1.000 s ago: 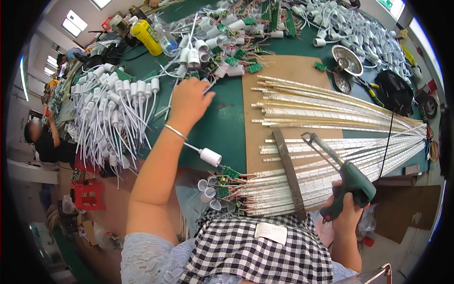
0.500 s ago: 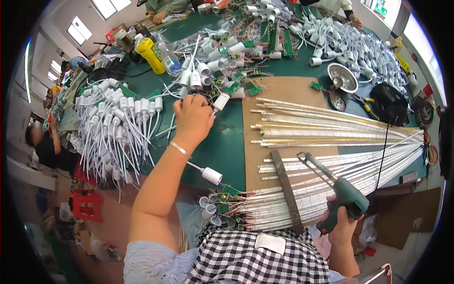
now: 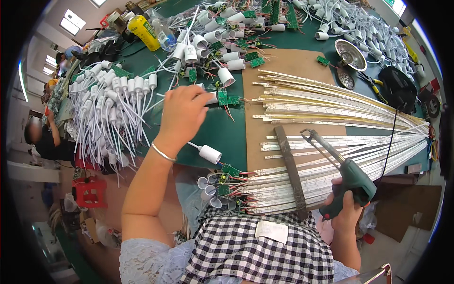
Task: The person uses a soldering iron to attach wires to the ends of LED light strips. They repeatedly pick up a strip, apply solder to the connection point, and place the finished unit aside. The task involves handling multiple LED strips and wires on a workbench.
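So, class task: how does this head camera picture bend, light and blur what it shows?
Head view: fisheye lens, black rim all round; the long LED strips bow toward the edge. Daylight is even and shadows are soft; windows glare at upper left. The left hand and right hand look sharp; edge detail shrinks.

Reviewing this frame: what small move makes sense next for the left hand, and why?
Probably draw the white socket piece back toward the LED strips: the left hand is closed on it, while the right hand holds the green soldering gun over them.
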Available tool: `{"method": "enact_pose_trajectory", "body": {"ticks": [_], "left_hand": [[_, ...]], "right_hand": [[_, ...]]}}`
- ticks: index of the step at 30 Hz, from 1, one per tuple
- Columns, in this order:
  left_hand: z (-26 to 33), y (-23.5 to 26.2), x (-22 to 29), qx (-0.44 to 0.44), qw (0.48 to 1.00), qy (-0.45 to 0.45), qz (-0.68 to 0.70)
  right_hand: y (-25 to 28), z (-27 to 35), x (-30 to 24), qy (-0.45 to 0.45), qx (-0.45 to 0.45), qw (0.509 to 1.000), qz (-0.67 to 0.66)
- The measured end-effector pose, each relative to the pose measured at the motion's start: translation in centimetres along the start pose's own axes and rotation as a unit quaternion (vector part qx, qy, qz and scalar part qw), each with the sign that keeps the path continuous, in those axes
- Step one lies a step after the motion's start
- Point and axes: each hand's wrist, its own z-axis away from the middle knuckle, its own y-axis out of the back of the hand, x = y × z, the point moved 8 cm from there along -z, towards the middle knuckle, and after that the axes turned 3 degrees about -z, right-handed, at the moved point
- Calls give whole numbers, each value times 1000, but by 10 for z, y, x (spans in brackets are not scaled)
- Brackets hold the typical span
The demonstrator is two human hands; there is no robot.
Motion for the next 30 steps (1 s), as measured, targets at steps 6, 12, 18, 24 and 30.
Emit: {"method": "enact_pose_trajectory", "body": {"ticks": [6,12,18,24,30], "left_hand": [[-10,-35,30,27,988,-153,10],[-13,-45,23,31,971,-230,50],[-46,-48,-29,4,917,75,392],[-113,-6,-127,124,715,185,662],[-153,20,-118,129,658,170,722]], "right_hand": [[3,5,0,5,14,1000,-6],[-1,4,-1,2,6,1000,0],[0,3,5,-12,12,1000,-3],[-4,0,-1,-14,11,1000,-16],[-3,2,-1,-5,12,1000,-19]]}}
